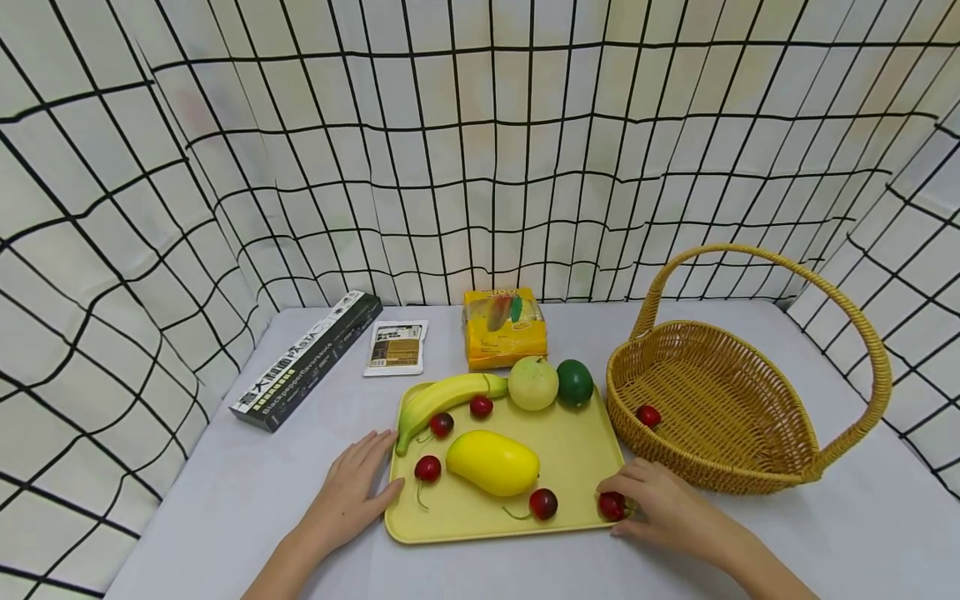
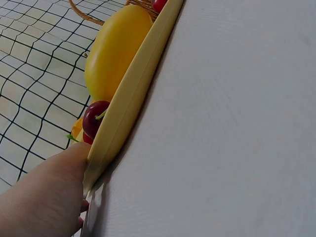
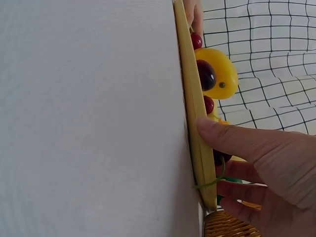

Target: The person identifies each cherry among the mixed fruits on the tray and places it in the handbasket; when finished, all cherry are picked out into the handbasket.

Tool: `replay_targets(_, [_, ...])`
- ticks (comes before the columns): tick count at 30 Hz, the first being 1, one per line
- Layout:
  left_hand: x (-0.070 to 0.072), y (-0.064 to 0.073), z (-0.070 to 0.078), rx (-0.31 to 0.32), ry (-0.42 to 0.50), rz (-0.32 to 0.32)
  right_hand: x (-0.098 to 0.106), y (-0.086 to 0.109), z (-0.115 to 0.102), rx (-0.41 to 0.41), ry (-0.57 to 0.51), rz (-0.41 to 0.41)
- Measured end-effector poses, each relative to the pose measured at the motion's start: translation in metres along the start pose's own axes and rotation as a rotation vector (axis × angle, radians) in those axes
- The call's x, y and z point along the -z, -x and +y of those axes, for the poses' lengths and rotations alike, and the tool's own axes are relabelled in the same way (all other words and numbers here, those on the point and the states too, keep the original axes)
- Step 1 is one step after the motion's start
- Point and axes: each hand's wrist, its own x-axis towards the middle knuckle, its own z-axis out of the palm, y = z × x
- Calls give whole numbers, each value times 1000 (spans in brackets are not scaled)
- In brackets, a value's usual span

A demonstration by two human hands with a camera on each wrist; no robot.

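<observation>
A pale yellow tray (image 1: 581, 446) carries a banana (image 1: 442, 398), a mango (image 1: 492, 463), a pale green round fruit (image 1: 533, 383), a dark green fruit (image 1: 575, 383) and several red cherries. My left hand (image 1: 348, 487) lies at the tray's left edge, fingers extended, thumb (image 2: 74, 158) against the rim. At the front right corner my right hand (image 1: 660, 508) curls its fingers round a cherry (image 1: 611, 506); the right wrist view shows the thumb (image 3: 222, 136) at the rim and the cherry's stem hanging over it. Another cherry (image 1: 543, 504) lies between this hand and the mango.
A wicker basket (image 1: 780, 458) with a tall handle stands right of the tray, a single cherry (image 1: 648, 416) inside. Behind the tray are a yellow packet (image 1: 504, 337), a small sachet (image 1: 396, 347) and a long pasta box (image 1: 307, 362). White walls with black netting enclose the table.
</observation>
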Motion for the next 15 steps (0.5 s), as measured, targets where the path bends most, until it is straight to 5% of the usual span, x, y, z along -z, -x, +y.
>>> replay_targets(15, [-1,0,-1,6,-11,-6,-1,0,1,2,-32,41])
